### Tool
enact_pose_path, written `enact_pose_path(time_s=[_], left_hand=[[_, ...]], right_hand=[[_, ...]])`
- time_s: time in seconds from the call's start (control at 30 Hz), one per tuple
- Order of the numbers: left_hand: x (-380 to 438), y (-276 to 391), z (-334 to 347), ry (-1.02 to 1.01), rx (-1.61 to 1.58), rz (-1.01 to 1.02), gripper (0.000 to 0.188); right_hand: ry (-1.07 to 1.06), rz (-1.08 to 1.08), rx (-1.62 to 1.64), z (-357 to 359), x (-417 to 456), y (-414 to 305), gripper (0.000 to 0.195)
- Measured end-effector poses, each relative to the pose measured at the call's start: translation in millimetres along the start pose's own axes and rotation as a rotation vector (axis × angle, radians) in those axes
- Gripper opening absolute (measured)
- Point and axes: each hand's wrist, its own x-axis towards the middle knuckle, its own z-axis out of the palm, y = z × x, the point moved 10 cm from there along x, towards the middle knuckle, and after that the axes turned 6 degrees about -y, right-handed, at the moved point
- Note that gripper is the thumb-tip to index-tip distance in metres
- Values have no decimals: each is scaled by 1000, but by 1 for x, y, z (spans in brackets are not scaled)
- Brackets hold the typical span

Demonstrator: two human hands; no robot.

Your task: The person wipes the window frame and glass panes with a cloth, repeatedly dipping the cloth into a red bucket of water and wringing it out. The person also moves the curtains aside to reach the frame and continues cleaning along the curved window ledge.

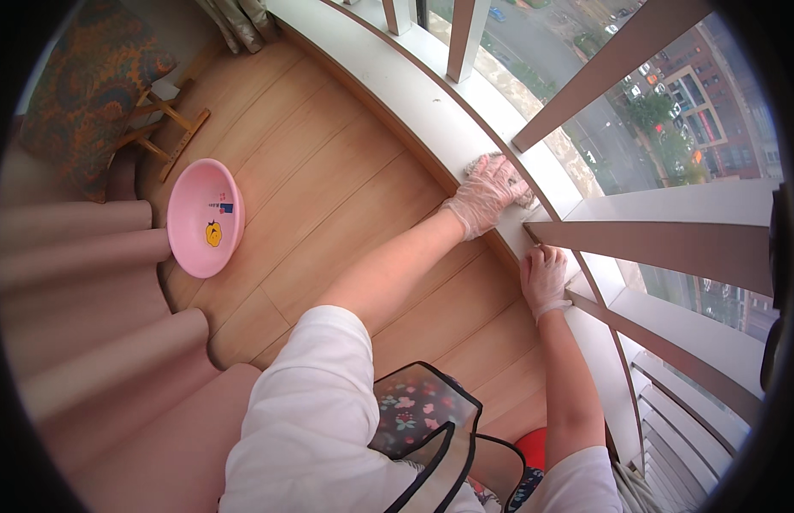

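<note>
My left hand, in a clear plastic glove, lies over a greyish, textured cloth on the white window ledge. The cloth shows past the fingertips and beside the hand, near the base of the railing. Closer to my body, my right hand, gloved the same way, has its fingers curled at the lower edge of a white railing bar. Its fingertips are partly hidden. A pink plastic basin with a yellow cartoon print stands on the wooden floor, left of my left arm.
Pink curtains hang along the left. A wooden folding stand or chair with a patterned cushion stands at upper left. Light curtains hang at the top. Railing bars rise before the window glass. A red object is low beside my apron.
</note>
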Motion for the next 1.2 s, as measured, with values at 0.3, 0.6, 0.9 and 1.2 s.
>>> enact_pose_path(time_s=[0.3,0.6,0.9,1.2], left_hand=[[-10,5,4,-606,209,-207,65],[-12,10,2,-291,403,61,64],[-31,-48,-53,-17,-95,557,51],[-59,-239,-210,381,-486,445,41]], right_hand=[[-23,-74,41,22,1,-15,20],[21,-48,36,10,4,-17,19],[-9,61,-47,12,-5,-5,25],[-74,90,2,18,130,-166,32]])
